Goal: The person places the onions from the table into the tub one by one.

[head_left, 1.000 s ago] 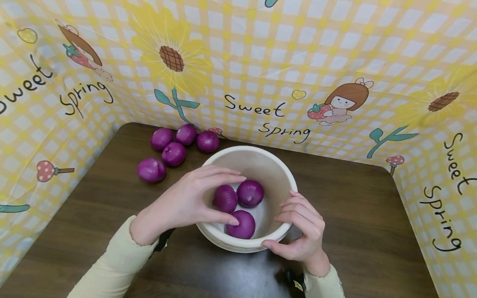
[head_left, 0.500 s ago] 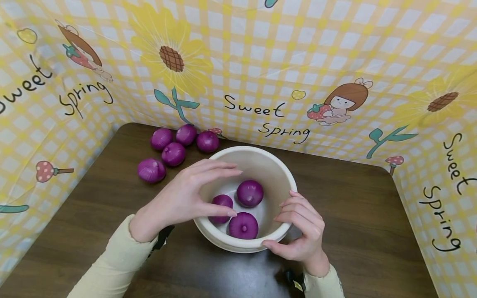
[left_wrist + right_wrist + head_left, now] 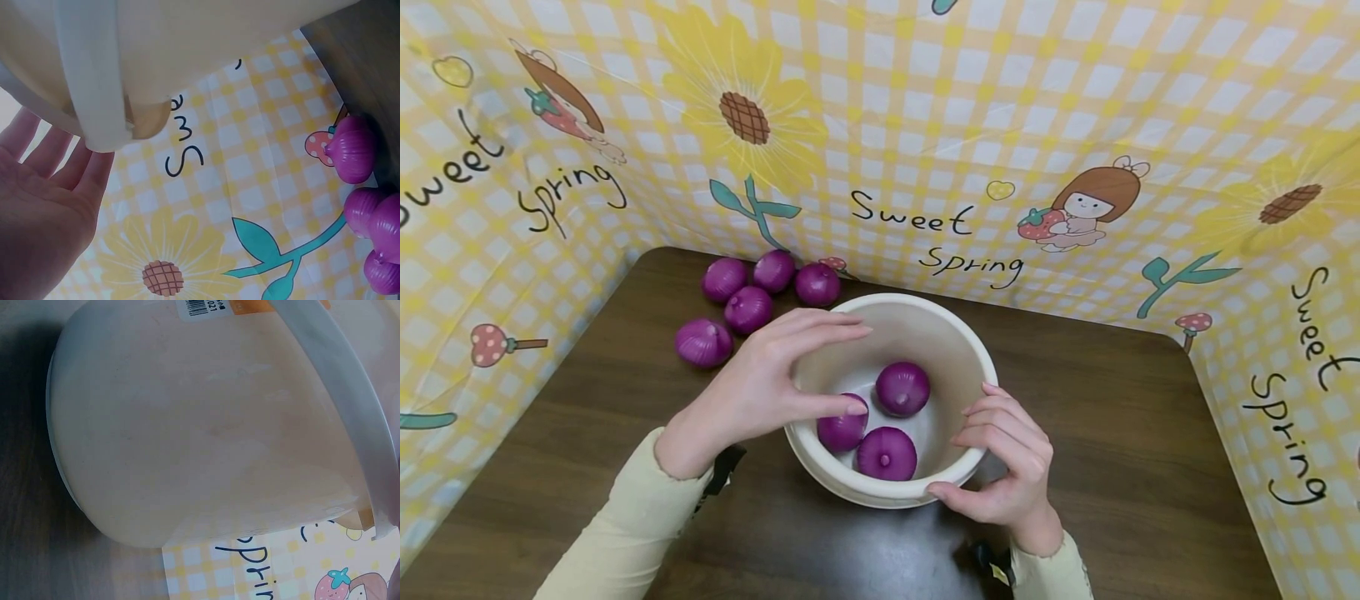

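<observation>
A cream bucket [image 3: 880, 493] stands on the table, with three purple onions inside: one at the back [image 3: 903, 389], one at the left [image 3: 838, 433], one at the front [image 3: 887, 455]. Above the bucket's left rim is my left hand [image 3: 745, 379], holding nothing, fingers and thumb spread apart. Its thumb overlaps the left onion in the head view. With my right hand [image 3: 1015, 458] I grip the rim at the right, thumb outside and fingers over the inner side. The right wrist view is filled by the bucket's outer wall [image 3: 187, 437].
Several more onions [image 3: 748, 310] lie at the table's back left, left of the bucket. A yellow checked cloth [image 3: 910, 125] walls in the back and both sides. Dark wooden table [image 3: 1097, 417] extends around the bucket.
My left hand has let go of an onion, which settled at the bucket's left, and has moved up and left. The front onion has turned slightly. My right hand stays on the rim.
</observation>
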The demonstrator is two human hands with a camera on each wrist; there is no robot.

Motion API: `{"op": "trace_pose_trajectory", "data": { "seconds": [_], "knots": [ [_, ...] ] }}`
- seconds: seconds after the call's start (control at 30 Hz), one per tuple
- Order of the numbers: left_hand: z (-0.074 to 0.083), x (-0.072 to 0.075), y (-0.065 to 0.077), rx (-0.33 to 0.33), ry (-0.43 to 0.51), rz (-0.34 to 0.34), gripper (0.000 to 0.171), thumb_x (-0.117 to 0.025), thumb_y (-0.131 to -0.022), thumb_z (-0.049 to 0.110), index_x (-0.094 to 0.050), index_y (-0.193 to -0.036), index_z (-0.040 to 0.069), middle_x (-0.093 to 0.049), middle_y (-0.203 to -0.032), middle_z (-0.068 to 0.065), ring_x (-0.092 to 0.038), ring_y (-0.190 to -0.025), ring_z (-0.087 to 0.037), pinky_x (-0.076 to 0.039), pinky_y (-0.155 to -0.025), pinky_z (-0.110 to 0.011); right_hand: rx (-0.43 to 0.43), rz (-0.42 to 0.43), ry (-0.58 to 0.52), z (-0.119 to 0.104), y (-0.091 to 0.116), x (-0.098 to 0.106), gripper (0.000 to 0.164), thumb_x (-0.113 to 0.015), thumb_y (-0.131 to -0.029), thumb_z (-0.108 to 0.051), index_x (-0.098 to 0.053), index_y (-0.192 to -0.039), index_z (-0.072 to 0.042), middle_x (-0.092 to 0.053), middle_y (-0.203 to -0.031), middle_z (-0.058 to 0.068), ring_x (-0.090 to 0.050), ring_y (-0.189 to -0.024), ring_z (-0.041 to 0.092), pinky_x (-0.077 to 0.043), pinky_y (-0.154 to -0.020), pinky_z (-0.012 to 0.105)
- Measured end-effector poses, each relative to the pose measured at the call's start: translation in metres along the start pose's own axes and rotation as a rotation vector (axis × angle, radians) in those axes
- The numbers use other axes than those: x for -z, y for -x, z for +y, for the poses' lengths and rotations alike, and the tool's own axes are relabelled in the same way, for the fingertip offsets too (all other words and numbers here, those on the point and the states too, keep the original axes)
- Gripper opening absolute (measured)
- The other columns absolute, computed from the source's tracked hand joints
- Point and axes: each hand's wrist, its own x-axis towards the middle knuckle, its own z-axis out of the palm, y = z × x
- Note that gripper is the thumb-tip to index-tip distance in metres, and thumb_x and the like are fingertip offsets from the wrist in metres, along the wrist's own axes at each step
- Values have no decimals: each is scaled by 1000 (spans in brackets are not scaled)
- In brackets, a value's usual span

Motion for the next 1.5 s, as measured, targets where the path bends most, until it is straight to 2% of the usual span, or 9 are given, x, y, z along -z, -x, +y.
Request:
{"op": "trace_pose_trajectory", "data": {
  "seconds": [0.3,0.7,1.2,1.5],
  "knots": [
    [-8,4,2,22,-17,59,69,-95,-73,34,-69,-133,14,-62,-138,-1,-53,-129,-21,-40,-110,-34,11,9,-7,0,-1,-1,47,-88,-77,-42,-66,-67,-2,-63,-67,10,-59,-65,29,-51,-99,47],
    [-13,13,5,74,-50,125,67,-96,-72,30,-70,-132,16,-64,-134,3,-53,-129,-20,-42,-107,-41,15,9,-7,0,-1,-1,47,-87,-77,-42,-66,-67,-2,-63,-67,10,-59,-65,29,-51,-99,47],
    [-23,18,13,83,-53,207,70,-96,-70,17,-69,-135,18,-64,-136,-2,-55,-128,-21,-40,-110,-33,21,12,-7,0,-1,-1,47,-87,-77,-42,-65,-67,-2,-62,-67,10,-58,-65,29,-51,-99,46],
    [-30,28,20,105,-68,261,67,-96,-70,12,-70,-132,13,-64,-135,1,-56,-128,-20,-40,-109,-31,20,6,-14,0,-1,-1,47,-88,-77,-42,-65,-67,-1,-63,-68,11,-58,-65,29,-50,-99,47]
  ]
}}
